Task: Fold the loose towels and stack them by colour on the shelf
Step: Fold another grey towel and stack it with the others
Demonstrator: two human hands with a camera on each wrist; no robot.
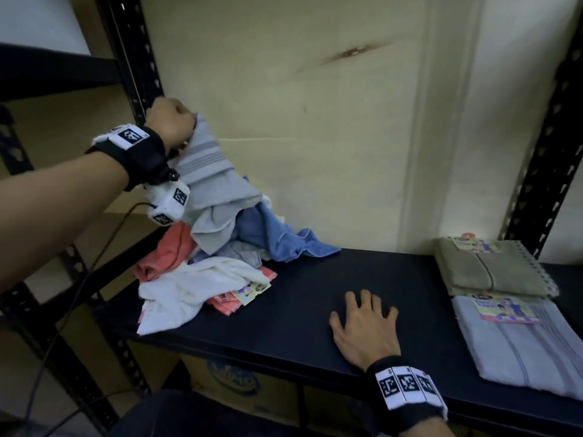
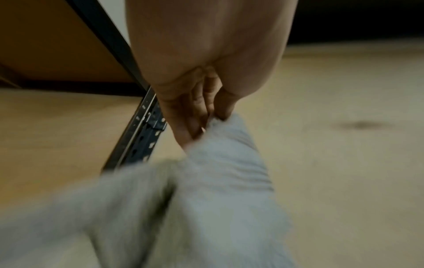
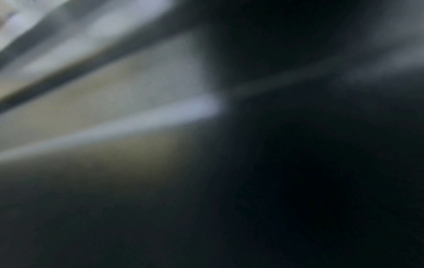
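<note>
Above shelf (image 1: 315,310), left hand (image 1: 170,121) grip pinching grey towel (image 1: 214,187) — hanging lengthwise downward, right hand (image 1: 366,326) flat.

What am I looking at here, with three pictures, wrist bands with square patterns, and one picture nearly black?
No machine here: a person sorts towels, wearing cameras. The big picture comes from a head camera looking down at a dark shelf. The other two come from cameras strapped to the wrists.

The left hand pinches a grey striped towel and lifts it from a loose pile holding a blue towel, a white towel and a pink towel. The left wrist picture shows its fingers gripping that cloth.

The right hand rests flat on the shelf, so its wrist picture is dark and blurred.

At the right lie a folded olive towel and a folded grey towel.
</note>
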